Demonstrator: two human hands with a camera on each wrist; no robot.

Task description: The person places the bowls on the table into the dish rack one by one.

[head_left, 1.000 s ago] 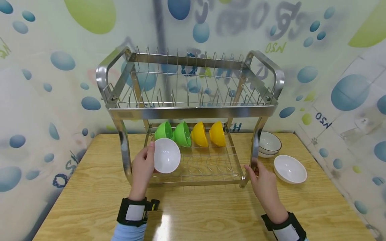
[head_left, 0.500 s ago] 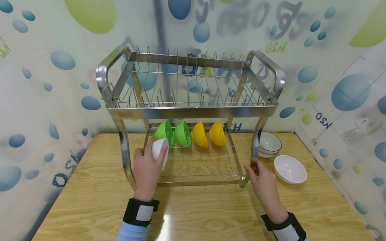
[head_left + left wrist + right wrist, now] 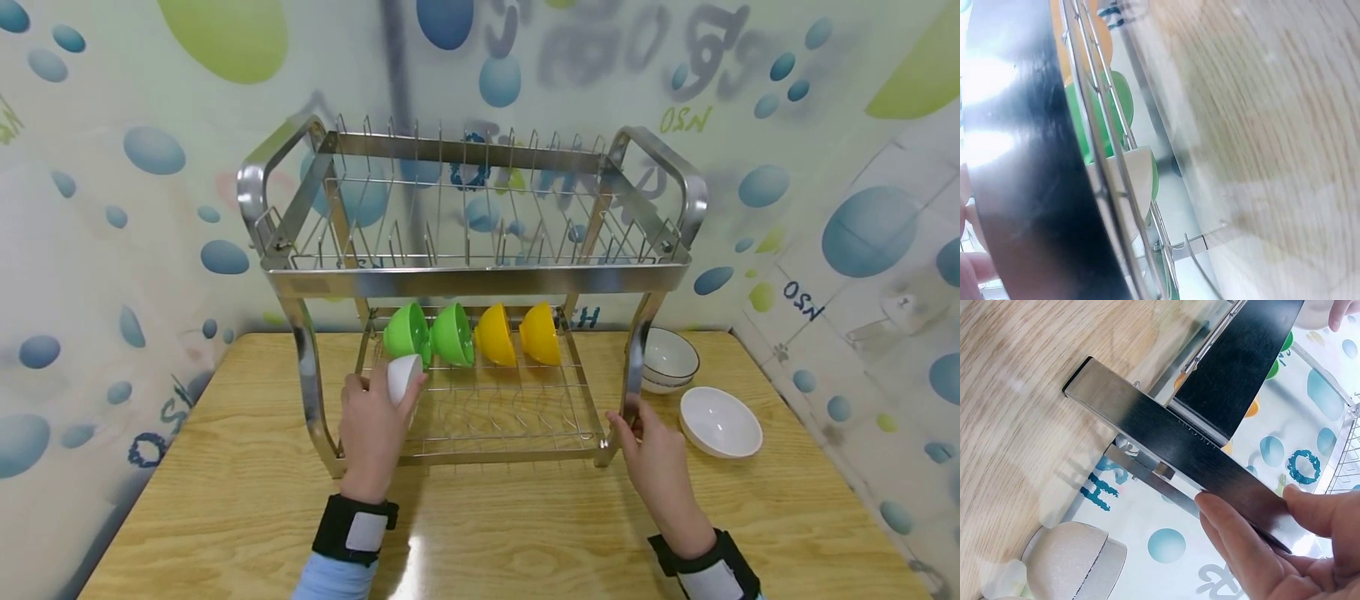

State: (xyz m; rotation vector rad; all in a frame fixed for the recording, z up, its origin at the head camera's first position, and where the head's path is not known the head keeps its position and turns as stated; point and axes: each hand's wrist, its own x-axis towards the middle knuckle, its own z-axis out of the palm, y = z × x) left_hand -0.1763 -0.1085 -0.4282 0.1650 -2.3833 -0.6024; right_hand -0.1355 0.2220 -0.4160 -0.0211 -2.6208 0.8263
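My left hand (image 3: pixel 375 433) grips a white bowl (image 3: pixel 402 377), turned on its side over the left part of the dish rack's lower tier. In the left wrist view the white bowl (image 3: pixel 1138 181) shows behind the rack's wires, close to a green bowl (image 3: pixel 1119 106). My right hand (image 3: pixel 656 458) holds the right front leg of the metal dish rack (image 3: pixel 480 281) between thumb and fingers. On the lower tier, behind the left hand, two green bowls (image 3: pixel 452 335) and two yellow bowls (image 3: pixel 540 335) stand on edge in a row.
Right of the rack, a white bowl (image 3: pixel 721 422) sits upright on the wooden table (image 3: pixel 525 533). Behind it are dark-rimmed bowls (image 3: pixel 670 358), seemingly stacked. The upper tier (image 3: pixel 465 208) overhangs the lower one, and a patterned wall (image 3: pixel 112 250) stands close behind.
The left hand has turned the white bowl from facing me onto its side, then lowered it into the lower tier, slightly rightward. The right hand stays on the rack leg.
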